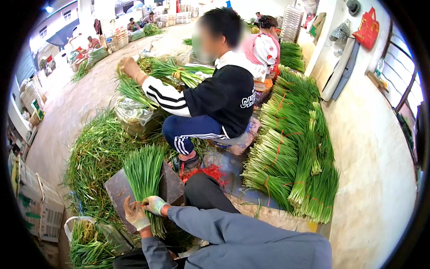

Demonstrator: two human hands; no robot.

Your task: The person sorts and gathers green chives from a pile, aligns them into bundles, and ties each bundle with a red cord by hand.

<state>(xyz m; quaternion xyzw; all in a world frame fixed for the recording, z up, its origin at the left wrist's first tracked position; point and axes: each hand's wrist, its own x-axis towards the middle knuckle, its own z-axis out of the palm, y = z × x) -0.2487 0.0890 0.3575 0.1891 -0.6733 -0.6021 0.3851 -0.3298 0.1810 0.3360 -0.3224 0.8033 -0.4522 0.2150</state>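
A bundle of long green stalks (144, 172) lies on a dark board (117, 190), its lower ends toward me. My left hand (135, 215), in a pale glove with brownish fingers, is at the bundle's left side near the lower ends. From the right, my right hand (155, 205), in a whitish-green glove, closes on the stalks. A bit of red tie (144, 206) shows between the two hands. What the left fingertips pinch is too small to make out.
A co-worker (219, 94) sits just ahead, holding stalks. Tied bundles (291, 152) are stacked at the right beside the wall. Loose greens (96, 157) are heaped at the left. Red ties (214, 172) lie near my knee. A bag of greens (87, 244) stands at lower left.
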